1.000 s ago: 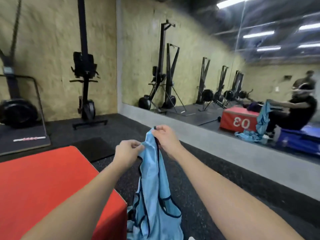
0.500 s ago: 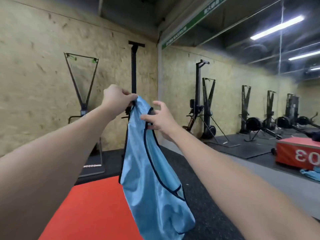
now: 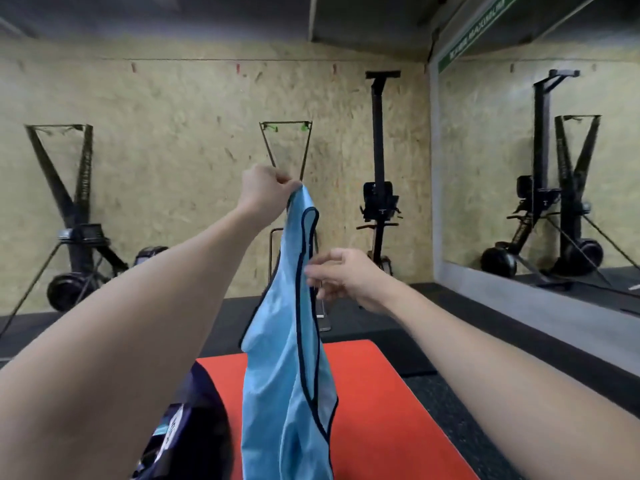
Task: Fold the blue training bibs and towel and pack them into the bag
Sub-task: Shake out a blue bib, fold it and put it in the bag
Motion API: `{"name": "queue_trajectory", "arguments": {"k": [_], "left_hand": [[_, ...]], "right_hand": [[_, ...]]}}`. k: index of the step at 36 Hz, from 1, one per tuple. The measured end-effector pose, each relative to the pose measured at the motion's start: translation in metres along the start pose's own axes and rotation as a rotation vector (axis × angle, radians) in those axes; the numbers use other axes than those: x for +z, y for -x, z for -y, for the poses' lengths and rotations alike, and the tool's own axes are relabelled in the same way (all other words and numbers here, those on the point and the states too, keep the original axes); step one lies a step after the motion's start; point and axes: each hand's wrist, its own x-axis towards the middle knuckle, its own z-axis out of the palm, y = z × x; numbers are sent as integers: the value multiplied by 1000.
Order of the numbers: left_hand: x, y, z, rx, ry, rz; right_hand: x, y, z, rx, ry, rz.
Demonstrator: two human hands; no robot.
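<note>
Nearest us, at the lower left, the dark bag sits on the red box, its mouth partly hidden behind our left forearm. The light blue training bib hangs lengthwise over the box, its lower end dropping out of view beside the bag. Our right hand is at the bib's dark-trimmed edge with fingers loosely spread; motion blur keeps us from telling whether they touch it. Higher up, our left hand pinches the bib's top corner. Beyond, rowing machines stand upright against the chipboard wall, and a mirror lines the right side.
</note>
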Motion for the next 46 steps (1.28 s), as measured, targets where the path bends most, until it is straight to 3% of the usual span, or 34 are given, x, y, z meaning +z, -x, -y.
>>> {"name": "queue_trajectory", "arguments": {"k": [3,9,12,19,24,31,40,46], "left_hand": [[-8,-5,10,-15,-21,-2],[-14,-3,20,-8,-133,27],[-19,0,22,1,-142,34],[-39,5,31,0,-168,12],[-55,8,38,-1,-139,-52],[-83,14,54,6,-204,-86],[-116,20,61,-14,-270,-130],[-124,25,56,-20,-269,-148]], "right_hand": [[12,2,-16,52,9,107],[39,-19,-39,33,132,-127],[47,-28,-44,31,110,-130],[56,-17,-56,87,10,76],[41,4,-73,183,229,243],[-15,27,-75,319,507,320],[-95,38,-7,280,971,79],[-109,36,35,180,1191,-229]]}}
